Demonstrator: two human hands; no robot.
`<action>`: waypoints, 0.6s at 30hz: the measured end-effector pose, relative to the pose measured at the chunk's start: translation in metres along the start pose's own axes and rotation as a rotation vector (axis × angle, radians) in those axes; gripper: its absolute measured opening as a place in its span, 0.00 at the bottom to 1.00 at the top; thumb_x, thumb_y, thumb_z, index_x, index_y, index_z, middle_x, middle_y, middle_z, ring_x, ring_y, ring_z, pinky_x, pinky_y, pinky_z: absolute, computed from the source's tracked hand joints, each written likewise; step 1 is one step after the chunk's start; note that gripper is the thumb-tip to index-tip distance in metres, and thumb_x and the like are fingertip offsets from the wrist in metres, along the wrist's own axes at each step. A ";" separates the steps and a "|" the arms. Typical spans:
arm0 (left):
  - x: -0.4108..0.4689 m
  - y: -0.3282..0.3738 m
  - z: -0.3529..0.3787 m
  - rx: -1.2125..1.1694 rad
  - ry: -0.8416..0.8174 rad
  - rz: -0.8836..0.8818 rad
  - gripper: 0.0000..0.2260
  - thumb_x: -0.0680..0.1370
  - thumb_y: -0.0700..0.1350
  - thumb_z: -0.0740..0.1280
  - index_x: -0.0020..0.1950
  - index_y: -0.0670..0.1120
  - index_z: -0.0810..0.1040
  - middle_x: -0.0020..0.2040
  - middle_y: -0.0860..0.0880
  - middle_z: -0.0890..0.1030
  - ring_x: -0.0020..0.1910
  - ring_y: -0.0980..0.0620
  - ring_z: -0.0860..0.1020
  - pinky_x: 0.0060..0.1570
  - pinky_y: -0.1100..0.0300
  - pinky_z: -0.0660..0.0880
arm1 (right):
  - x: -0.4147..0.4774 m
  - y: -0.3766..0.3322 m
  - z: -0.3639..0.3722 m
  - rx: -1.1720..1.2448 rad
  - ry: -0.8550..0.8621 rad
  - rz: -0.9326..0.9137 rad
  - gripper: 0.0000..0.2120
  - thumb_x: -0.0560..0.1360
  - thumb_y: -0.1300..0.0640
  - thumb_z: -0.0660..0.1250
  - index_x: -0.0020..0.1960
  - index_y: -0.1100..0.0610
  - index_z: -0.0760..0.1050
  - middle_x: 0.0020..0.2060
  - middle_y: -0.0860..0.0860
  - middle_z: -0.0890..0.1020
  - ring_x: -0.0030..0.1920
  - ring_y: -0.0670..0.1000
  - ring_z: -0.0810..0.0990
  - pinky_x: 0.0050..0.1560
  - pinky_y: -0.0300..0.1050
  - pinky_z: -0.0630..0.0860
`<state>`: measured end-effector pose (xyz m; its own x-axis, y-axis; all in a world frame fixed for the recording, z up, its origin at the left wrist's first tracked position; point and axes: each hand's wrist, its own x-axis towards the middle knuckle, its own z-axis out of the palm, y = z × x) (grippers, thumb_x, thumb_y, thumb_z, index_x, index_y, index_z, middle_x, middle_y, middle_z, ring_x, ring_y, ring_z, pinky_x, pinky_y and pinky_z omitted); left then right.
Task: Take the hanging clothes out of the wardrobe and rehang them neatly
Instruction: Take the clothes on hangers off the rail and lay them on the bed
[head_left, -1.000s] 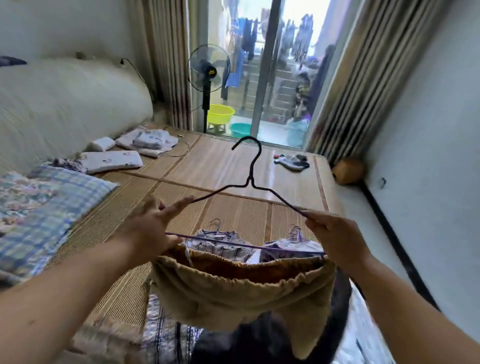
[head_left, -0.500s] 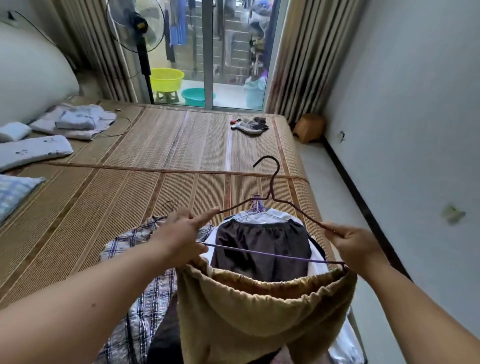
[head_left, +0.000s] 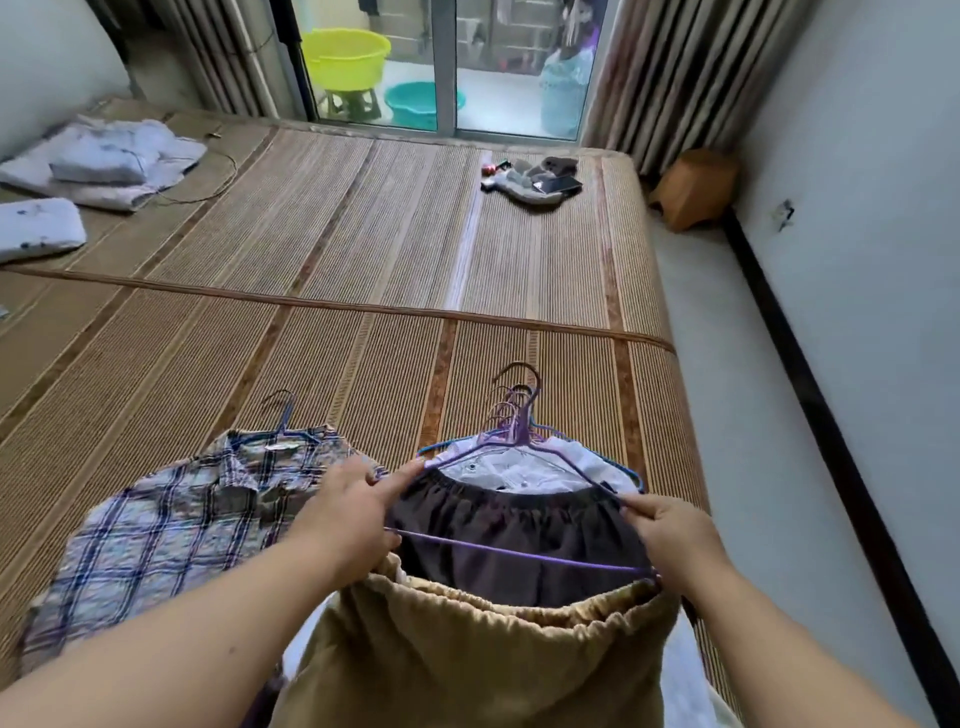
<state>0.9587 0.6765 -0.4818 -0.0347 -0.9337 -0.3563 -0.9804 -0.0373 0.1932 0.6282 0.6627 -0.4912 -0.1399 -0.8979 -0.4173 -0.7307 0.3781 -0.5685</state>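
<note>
Nearest you, a tan garment (head_left: 483, 654) hangs from the purple wire hanger (head_left: 519, 552) you hold by both ends. Beyond it, dark brown shorts (head_left: 514, 525) top a white garment (head_left: 519, 470) on stacked hangers (head_left: 514, 410). Left, a plaid shirt (head_left: 171, 525) lies flat on the bed (head_left: 363, 249).

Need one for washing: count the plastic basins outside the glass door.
2. A yellow-green basin sits on a stool; a teal basin stands just right of it, lower down. More may be hidden out of frame.

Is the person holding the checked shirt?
No, the checked shirt lies flat on the mat, while the left hand and right hand hold the purple hanger carrying the tan garment.
</note>
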 end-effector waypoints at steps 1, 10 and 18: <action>0.014 -0.003 0.014 0.014 -0.027 -0.013 0.37 0.74 0.54 0.67 0.73 0.70 0.47 0.54 0.51 0.61 0.59 0.48 0.63 0.61 0.53 0.69 | 0.020 0.007 0.012 -0.037 -0.027 0.003 0.11 0.77 0.53 0.65 0.58 0.48 0.80 0.57 0.49 0.82 0.59 0.52 0.77 0.59 0.42 0.71; 0.118 -0.003 0.103 0.063 -0.139 -0.122 0.37 0.73 0.59 0.64 0.75 0.66 0.45 0.62 0.47 0.61 0.65 0.44 0.60 0.66 0.49 0.65 | 0.134 0.062 0.090 -0.268 0.046 0.035 0.12 0.73 0.53 0.65 0.55 0.47 0.80 0.53 0.52 0.83 0.54 0.57 0.78 0.53 0.49 0.75; 0.129 -0.001 0.149 0.073 -0.322 -0.066 0.43 0.71 0.67 0.62 0.75 0.62 0.37 0.78 0.48 0.35 0.75 0.44 0.33 0.72 0.39 0.41 | 0.116 0.069 0.135 -0.403 -0.099 -0.218 0.46 0.65 0.24 0.50 0.77 0.44 0.43 0.75 0.38 0.46 0.76 0.45 0.44 0.72 0.61 0.43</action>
<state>0.9262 0.6089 -0.6639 -0.0185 -0.7696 -0.6383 -0.9935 -0.0577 0.0983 0.6521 0.6146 -0.6749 0.0955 -0.9134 -0.3956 -0.9400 0.0480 -0.3378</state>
